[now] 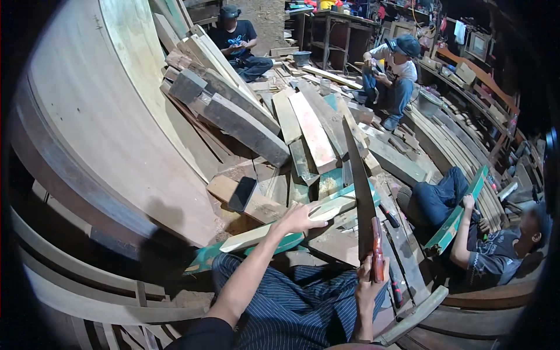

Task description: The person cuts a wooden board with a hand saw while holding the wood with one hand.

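In my right hand (368,279) I hold a handsaw by its reddish-brown wooden handle (378,248). The long dark saw blade (363,195) points up and away from me, crossing the right end of a pale wooden board (256,234). Whether its teeth touch the wood I cannot tell. My left hand (298,219) grips that board near its middle, thumb toward me and the other fingers over the far side. Under the board lies a green-painted piece of wood (204,256), sticking out at the left.
A black phone (242,193) lies on a wood block beyond my left hand. Stacked beams (245,128) and a large curved panel (116,116) stand leftward. Two people sit farther off; a third, at right, holds a green board (458,213). Screwdrivers (396,291) lie beside my right hand.
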`<state>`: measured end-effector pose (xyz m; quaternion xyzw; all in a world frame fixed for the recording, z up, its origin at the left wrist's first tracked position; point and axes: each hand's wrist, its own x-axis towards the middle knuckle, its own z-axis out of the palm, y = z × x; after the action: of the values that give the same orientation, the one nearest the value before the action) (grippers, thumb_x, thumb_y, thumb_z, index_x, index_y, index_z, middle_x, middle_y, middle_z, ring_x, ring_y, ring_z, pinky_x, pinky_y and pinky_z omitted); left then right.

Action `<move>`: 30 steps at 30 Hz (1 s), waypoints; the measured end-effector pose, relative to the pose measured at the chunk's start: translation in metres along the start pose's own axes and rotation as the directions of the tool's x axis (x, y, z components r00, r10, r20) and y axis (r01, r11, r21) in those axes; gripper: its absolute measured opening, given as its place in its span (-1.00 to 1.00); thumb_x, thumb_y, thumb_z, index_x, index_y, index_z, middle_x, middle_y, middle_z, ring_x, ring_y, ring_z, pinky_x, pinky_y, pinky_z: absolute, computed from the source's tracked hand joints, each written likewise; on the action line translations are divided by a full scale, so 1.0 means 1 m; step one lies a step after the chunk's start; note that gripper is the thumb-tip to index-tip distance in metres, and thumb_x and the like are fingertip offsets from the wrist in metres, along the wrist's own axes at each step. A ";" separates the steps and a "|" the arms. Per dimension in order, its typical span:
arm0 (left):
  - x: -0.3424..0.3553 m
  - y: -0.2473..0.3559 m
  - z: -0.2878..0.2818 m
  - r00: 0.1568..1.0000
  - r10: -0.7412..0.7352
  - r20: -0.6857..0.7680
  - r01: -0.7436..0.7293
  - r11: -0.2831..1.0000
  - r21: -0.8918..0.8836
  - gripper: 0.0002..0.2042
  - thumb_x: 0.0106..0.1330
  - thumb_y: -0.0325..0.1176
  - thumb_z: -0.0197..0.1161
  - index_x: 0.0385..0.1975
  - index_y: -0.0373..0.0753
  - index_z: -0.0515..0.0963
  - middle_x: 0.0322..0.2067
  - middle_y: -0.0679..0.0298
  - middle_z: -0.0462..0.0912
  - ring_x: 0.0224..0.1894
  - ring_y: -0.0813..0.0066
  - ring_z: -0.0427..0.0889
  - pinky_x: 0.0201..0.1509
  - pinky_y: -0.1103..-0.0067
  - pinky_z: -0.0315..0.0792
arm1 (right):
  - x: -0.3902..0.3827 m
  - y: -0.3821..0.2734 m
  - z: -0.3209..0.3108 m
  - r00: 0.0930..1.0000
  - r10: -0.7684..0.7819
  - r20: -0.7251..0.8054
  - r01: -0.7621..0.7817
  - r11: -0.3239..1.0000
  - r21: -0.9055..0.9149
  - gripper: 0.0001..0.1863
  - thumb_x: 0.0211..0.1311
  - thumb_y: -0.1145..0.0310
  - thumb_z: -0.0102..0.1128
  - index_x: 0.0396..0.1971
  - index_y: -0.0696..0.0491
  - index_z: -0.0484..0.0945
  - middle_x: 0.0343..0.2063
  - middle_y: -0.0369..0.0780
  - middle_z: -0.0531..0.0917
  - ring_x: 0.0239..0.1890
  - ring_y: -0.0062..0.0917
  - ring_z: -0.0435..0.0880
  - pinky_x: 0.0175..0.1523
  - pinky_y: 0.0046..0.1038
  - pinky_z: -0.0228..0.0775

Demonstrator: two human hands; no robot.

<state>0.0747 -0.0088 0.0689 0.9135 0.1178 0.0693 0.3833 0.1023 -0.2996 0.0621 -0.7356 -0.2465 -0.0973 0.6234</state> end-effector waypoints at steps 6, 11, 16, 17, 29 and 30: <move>0.003 0.005 0.000 0.999 -0.024 0.047 0.019 0.995 0.095 -0.16 0.10 0.30 0.28 0.34 -0.09 0.37 -0.11 -0.20 0.65 -0.08 -0.13 0.65 0.18 0.24 0.41 | -0.002 -0.002 0.001 0.995 0.097 -0.016 -0.095 0.991 0.097 -0.81 0.43 0.30 0.16 -0.26 0.09 0.40 -0.61 -0.38 0.42 -0.66 -0.80 0.33 -0.57 -0.69 0.15; 0.002 -0.005 0.004 1.000 -0.001 0.007 0.001 0.996 0.094 -0.16 0.10 0.30 0.28 0.35 -0.07 0.36 -0.10 -0.19 0.66 -0.05 -0.13 0.63 0.23 0.21 0.35 | -0.001 -0.014 0.004 0.994 0.106 -0.023 -0.104 0.991 0.089 -0.76 0.42 0.24 0.19 -0.26 0.10 0.40 -0.58 -0.37 0.43 -0.61 -0.79 0.35 -0.54 -0.69 0.17; 0.002 0.007 -0.001 0.993 -0.077 0.086 0.077 0.997 0.010 -0.16 0.08 0.28 0.30 0.34 -0.07 0.37 -0.17 -0.16 0.68 -0.13 -0.05 0.68 0.17 0.25 0.41 | -0.004 -0.002 0.001 0.997 0.079 -0.024 -0.077 0.992 0.100 -0.73 0.42 0.19 0.19 -0.26 0.07 0.38 -0.56 -0.38 0.42 -0.61 -0.81 0.34 -0.54 -0.70 0.16; 0.005 0.002 0.003 0.993 -0.075 0.088 0.075 0.997 0.008 -0.16 0.08 0.28 0.30 0.34 -0.07 0.37 -0.17 -0.16 0.68 -0.13 -0.05 0.68 0.17 0.25 0.41 | -0.004 0.000 0.000 0.997 0.079 -0.026 -0.076 0.992 0.098 -0.73 0.42 0.19 0.19 -0.26 0.07 0.38 -0.56 -0.38 0.42 -0.61 -0.81 0.34 -0.54 -0.70 0.16; 0.003 0.002 0.002 1.000 -0.020 -0.001 0.020 0.995 0.094 -0.17 0.08 0.26 0.30 0.35 -0.05 0.37 -0.26 -0.10 0.71 -0.24 0.07 0.72 0.24 0.27 0.38 | -0.001 -0.008 0.004 0.993 0.113 -0.016 -0.111 0.987 0.115 -0.76 0.43 0.23 0.18 -0.25 0.05 0.36 -0.59 -0.41 0.39 -0.65 -0.82 0.30 -0.56 -0.69 0.14; 0.003 0.002 0.003 1.000 -0.011 -0.009 0.012 0.994 0.113 -0.16 0.08 0.26 0.30 0.36 -0.05 0.36 -0.26 -0.11 0.71 -0.23 0.06 0.72 0.24 0.28 0.38 | -0.002 -0.005 0.002 0.994 0.103 -0.017 -0.101 0.990 0.097 -0.76 0.43 0.24 0.18 -0.25 0.05 0.35 -0.60 -0.41 0.39 -0.65 -0.82 0.30 -0.57 -0.70 0.13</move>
<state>0.0783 -0.0116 0.0687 0.9327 0.1285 0.0641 0.3309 0.0977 -0.2972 0.0650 -0.7155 -0.2061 -0.0611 0.6647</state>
